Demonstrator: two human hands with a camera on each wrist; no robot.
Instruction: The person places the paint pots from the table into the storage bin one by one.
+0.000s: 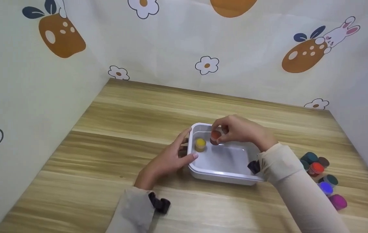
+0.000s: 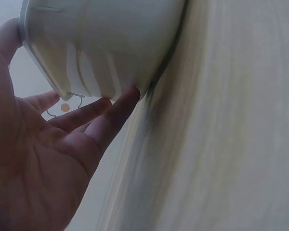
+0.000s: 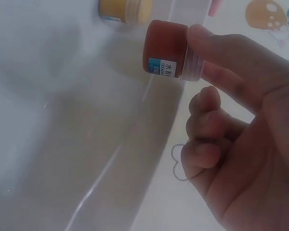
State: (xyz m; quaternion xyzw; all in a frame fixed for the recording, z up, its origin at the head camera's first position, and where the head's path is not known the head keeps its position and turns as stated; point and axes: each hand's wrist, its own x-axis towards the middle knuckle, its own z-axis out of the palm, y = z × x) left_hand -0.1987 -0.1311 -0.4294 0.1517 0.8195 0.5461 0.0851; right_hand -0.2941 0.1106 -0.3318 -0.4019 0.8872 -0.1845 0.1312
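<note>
My right hand (image 1: 240, 129) pinches a small reddish-brown paint jar (image 3: 164, 48) by its clear lid, between thumb and forefinger, inside the white plastic tub (image 1: 226, 176). A blue and white label shows on the jar in the right wrist view, where the other fingers curl beneath the thumb. Beside it, a yellow paint jar (image 1: 200, 145) stands upright in the tub's left part. My left hand (image 1: 171, 157) grips the tub's left end, thumb over the rim and fingertips against the outer wall (image 2: 101, 48).
Several paint jars cluster on the wooden table (image 1: 106, 181) to the right, by my right sleeve, among them a red jar (image 1: 316, 169), a blue jar (image 1: 326, 188) and a magenta jar (image 1: 338, 202). A patterned white sheet (image 1: 171, 42) rises behind the table.
</note>
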